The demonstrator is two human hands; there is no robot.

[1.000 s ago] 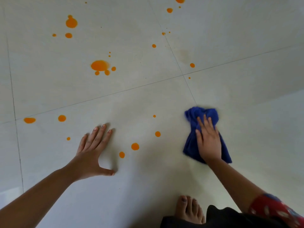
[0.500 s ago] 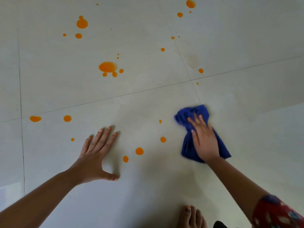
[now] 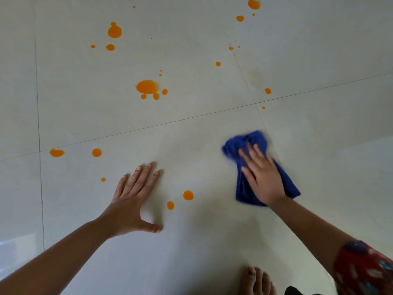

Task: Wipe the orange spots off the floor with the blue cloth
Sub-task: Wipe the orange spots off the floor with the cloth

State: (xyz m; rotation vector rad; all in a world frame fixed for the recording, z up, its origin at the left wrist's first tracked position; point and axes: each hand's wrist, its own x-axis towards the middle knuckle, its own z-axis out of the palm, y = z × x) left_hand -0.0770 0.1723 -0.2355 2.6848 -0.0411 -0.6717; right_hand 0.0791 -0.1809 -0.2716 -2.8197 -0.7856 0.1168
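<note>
A crumpled blue cloth (image 3: 244,143) lies on the pale tiled floor (image 3: 202,241) at the right of centre. My right hand (image 3: 262,177) presses flat on it with straight, spread fingers; the cloth's edges look blurred. My left hand (image 3: 131,201) rests flat on the floor to the left, fingers straight and thumb out. Two orange spots (image 3: 188,195) sit between my hands, nearer the left one. A large orange splat (image 3: 147,86) with small drops lies further ahead. Several more orange spots are scattered to the left (image 3: 96,152) and far ahead (image 3: 114,31).
A bare foot (image 3: 256,281) stands on the floor at the bottom edge, right of centre, below my right arm. Dark grout lines (image 3: 191,119) cross the tiles. My red patterned sleeve (image 3: 365,271) shows at the bottom right.
My right hand has slid the cloth to the left. Two small orange spots that lay just left of the cloth are no longer visible. My left hand has stayed put.
</note>
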